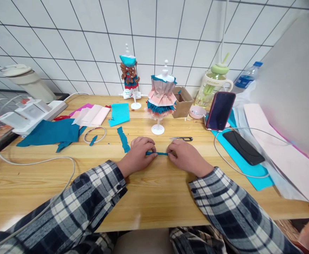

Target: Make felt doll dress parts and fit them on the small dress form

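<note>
A thin teal strip of crepe paper (162, 153) lies stretched low over the wooden table between my two hands. My left hand (141, 151) pinches its left end, fingers closed. At the other end, my right hand (183, 155) grips the strip between thumb and fingers. Thread snips (182, 138) lie just beyond my right hand. Left of my left hand is a loose teal paper piece (123, 139). A small white dress form (157, 129) stands ahead, dressed in ruffled grey, pink and teal paper. Behind it, a second dress form (135, 105) wears turquoise, brown and red paper.
On the left lie teal paper sheets (51, 132), pale pink paper (95, 115) and a power strip (38, 114). A cardboard box (183, 102), a propped phone (220, 111) and a jug (212, 86) stand back right. A black phone (243, 147) and a loose cable lie right.
</note>
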